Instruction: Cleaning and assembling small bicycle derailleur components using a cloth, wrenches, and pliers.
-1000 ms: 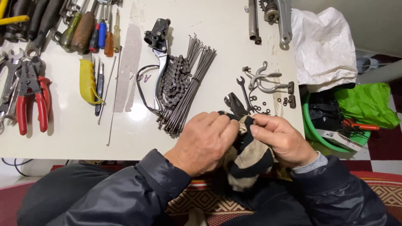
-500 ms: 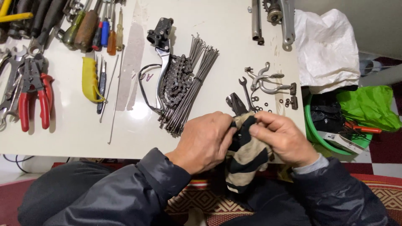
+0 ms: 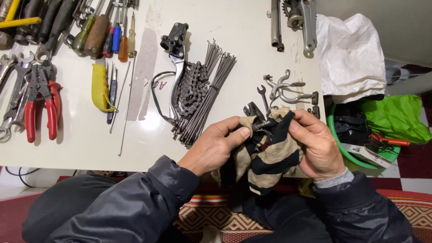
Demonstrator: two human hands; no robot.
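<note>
box [image 3: 366,153]: flat, white, dark label, in green basin [image 3: 338,143] right of grip
bag [image 3: 351,56]: white, crumpled, up-right
rag [image 3: 265,155]: striped tan/black, bunched around small dark metal part [image 3: 262,124]
left hand [image 3: 216,146]: thumb pinches rag
right hand [image 3: 317,144]: closed on rag, at table [image 3: 135,144] edge

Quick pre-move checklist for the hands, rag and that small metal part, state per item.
1. Left hand grips striped rag: ok.
2. Right hand supports rag from other side: ok.
3. Small dark metal part pinched at rag's top: ok.
4. Part clean: cannot tell, mostly covered.
5. Rag clear of chain and spoke bundle: ok, apart.
6. Loose small fittings on white table away from edge: not ok, near right edge.
</note>
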